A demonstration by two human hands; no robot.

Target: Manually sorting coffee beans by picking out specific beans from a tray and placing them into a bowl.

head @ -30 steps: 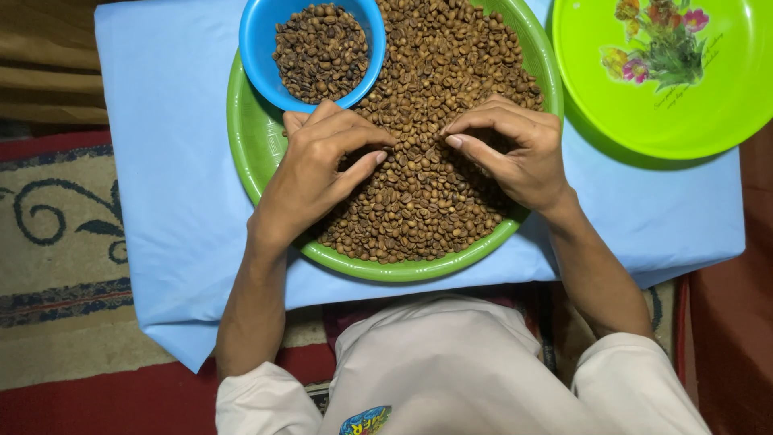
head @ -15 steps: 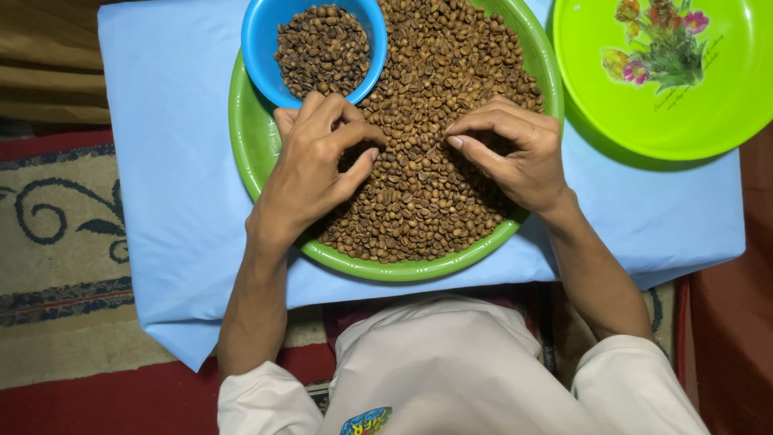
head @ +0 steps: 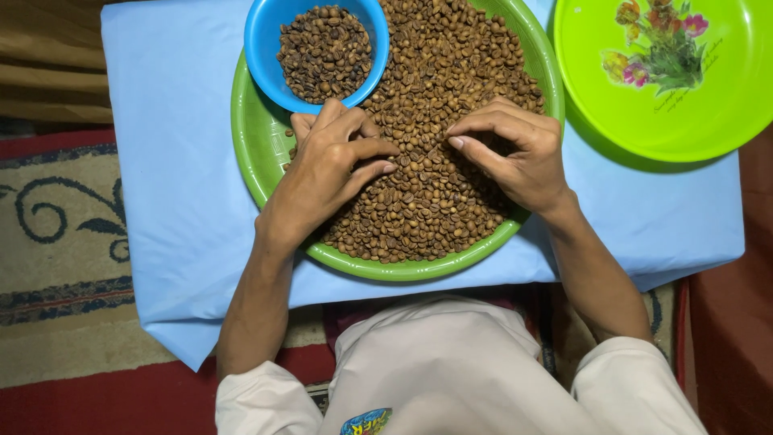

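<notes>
A heap of small brown oval coffee beans (head: 427,161), matt and each split by a dark crease, fills a round green plastic tray (head: 250,153) that lies flat on a pale blue cloth (head: 177,201). The beans lie every way, so the heap as a whole has no single heading; its spread runs a little longer from the far edge of the tray toward the person than from side to side. The left hand (head: 322,173) rests on the near-left part of the heap, fingers bent and drawn close together with the thumb lying under the forefinger; whether a bean is pinched there cannot be told. The right hand (head: 515,153) rests on the right part of the heap, its fingers curled and thumb tip brought near the forefinger, and again no bean can be made out between them. A round blue plastic bowl (head: 262,48) holding darker beans sits on the far-left part of the tray, just beyond the left knuckles. A second bright green plastic tray with a flower print (head: 725,105) lies to the right, overlapping the cloth. Patterned carpet (head: 56,225) shows at the left.
</notes>
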